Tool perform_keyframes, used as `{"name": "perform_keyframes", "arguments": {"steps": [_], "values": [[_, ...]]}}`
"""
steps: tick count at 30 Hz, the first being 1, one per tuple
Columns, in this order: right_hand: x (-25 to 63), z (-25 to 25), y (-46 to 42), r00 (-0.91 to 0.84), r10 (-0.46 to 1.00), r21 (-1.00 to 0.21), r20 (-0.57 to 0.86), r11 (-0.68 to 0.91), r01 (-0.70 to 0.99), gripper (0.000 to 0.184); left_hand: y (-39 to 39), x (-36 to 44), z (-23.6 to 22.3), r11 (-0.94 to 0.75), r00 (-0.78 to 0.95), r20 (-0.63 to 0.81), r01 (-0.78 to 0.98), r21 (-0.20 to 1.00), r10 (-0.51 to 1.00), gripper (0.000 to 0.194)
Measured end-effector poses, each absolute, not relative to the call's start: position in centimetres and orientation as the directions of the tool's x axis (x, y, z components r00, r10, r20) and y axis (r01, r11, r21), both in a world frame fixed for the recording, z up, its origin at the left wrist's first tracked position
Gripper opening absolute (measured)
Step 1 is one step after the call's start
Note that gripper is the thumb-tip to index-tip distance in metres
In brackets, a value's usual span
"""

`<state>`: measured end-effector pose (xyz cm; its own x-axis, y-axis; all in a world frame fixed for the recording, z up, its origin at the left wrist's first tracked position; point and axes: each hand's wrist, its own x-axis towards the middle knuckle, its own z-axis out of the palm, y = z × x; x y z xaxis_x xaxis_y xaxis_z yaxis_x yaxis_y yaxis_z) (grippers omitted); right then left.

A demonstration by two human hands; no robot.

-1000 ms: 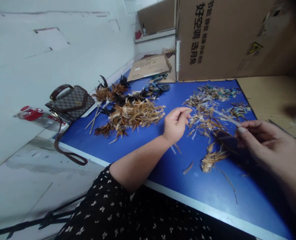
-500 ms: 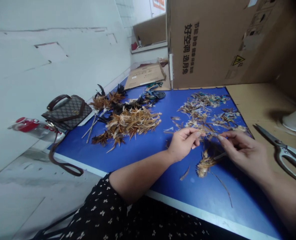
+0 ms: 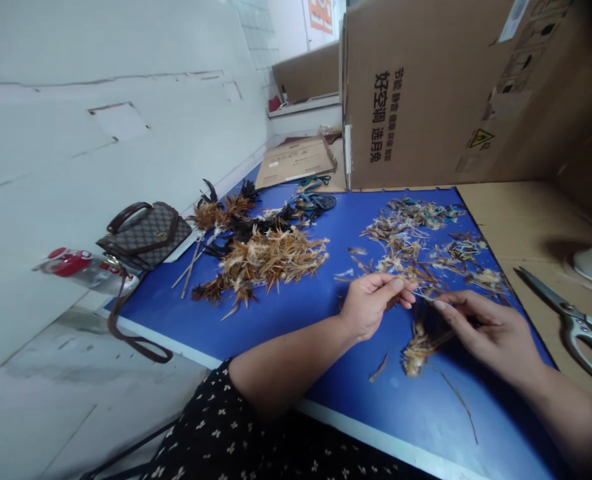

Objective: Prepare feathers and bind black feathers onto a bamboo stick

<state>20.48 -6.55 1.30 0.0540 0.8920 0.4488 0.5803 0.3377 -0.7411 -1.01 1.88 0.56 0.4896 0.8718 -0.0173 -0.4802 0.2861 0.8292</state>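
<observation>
My left hand (image 3: 373, 303) and my right hand (image 3: 486, 330) meet over the blue table (image 3: 296, 333), both pinching the ends of one thin feather quill (image 3: 423, 298). Just below the hands lies a small tuft of tan feathers (image 3: 419, 347). Behind the hands spreads a loose scatter of feather scraps (image 3: 421, 243). A pile of brown and orange feathers (image 3: 266, 257) lies to the left of my left hand.
A large cardboard box (image 3: 456, 93) stands at the back. Scissors (image 3: 571, 323) lie on the tan board at right. A brown handbag (image 3: 146, 230) and a red-capped bottle (image 3: 83, 270) sit at the table's left edge. A flat carton (image 3: 296, 160) lies behind.
My hands have come together: the left moved right, the right moved left, and both now pinch the same quill. The camera view has also shifted, bringing the scissors into sight.
</observation>
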Motion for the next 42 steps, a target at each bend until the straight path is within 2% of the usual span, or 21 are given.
{"name": "perform_keyframes", "arguments": {"steps": [7,11,15,18,22,27,30,34,42], "values": [[20.8,0.9,-6.6,-0.006,0.893,-0.711,0.451,0.363,0.602,0.019,3.0,-1.2,-0.1,0.296,0.449,-0.068,-0.463,0.835,0.891,0.052],[20.9,0.9,-6.4,-0.045,0.841,-0.637,0.539,0.443,0.631,0.010,3.3,-1.2,-0.5,0.275,0.420,-0.075,-0.440,0.855,0.905,0.053],[21.1,1.2,-6.3,0.088,0.727,-0.541,0.681,0.420,0.729,0.026,3.2,-1.2,-0.7,0.223,0.367,-0.072,-0.389,0.894,0.927,0.051],[20.7,1.0,-6.6,0.080,0.674,-0.479,0.735,0.432,0.764,0.032,2.5,-1.1,-0.6,0.162,0.375,-0.027,-0.335,0.928,0.926,0.048],[19.4,0.2,-7.0,-0.029,0.760,-0.550,0.649,0.496,0.671,0.039,1.4,-1.1,-0.2,0.124,0.452,0.015,-0.277,0.953,0.892,0.045],[18.6,-0.7,-7.2,-0.078,0.878,-0.681,0.473,0.420,0.600,0.043,1.0,-1.3,-0.1,0.152,0.506,0.001,-0.260,0.954,0.863,0.043],[18.8,-0.5,-7.3,-0.076,0.903,-0.726,0.423,0.388,0.568,0.038,1.0,-1.3,-0.3,0.216,0.516,-0.040,-0.285,0.934,0.856,0.042],[18.9,0.5,-7.4,-0.111,0.905,-0.739,0.411,0.402,0.541,0.023,0.8,-1.1,-0.1,0.276,0.524,-0.079,-0.310,0.910,0.848,0.041],[19.3,1.4,-7.8,-0.008,0.876,-0.736,0.483,0.411,0.538,0.019,1.3,-1.2,0.3,0.256,0.433,-0.100,-0.319,0.912,0.896,0.045]]}}
